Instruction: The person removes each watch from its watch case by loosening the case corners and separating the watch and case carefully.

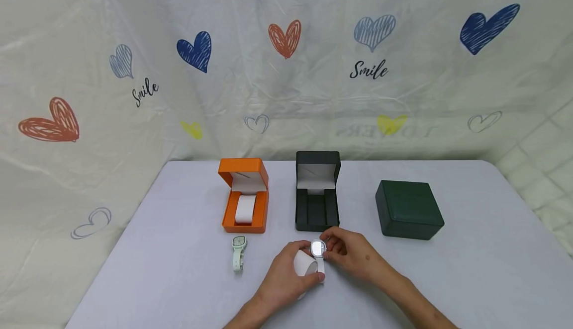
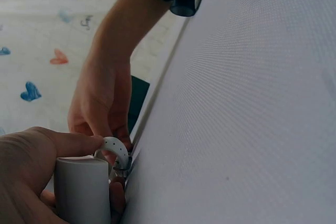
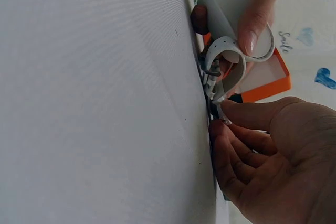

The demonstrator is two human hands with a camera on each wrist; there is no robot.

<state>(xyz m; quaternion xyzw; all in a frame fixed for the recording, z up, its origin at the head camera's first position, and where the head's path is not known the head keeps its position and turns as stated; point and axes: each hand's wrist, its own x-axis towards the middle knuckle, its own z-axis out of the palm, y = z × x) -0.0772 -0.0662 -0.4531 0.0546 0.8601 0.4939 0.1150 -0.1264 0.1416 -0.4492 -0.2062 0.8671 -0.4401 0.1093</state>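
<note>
My left hand (image 1: 283,275) grips a white watch cushion (image 1: 302,263), a smooth oval roll also seen in the left wrist view. Its thumb lies at the strap of a white watch (image 1: 318,248), just right of the cushion. The watch case is pinched between the thumb and fingers of my right hand (image 1: 355,256). In the right wrist view the watch strap (image 3: 224,46) forms a loop beside the cushion (image 3: 226,3), not around it. Behind the hands stands an open black watch box (image 1: 317,209), with no cushion in its slot.
An open orange box (image 1: 228,219) holding a white cushion (image 1: 245,209) stands left of the black one. In front of it lies a pale green watch (image 1: 238,252). A closed dark green box (image 1: 409,207) sits to the right on the white table (image 1: 470,269).
</note>
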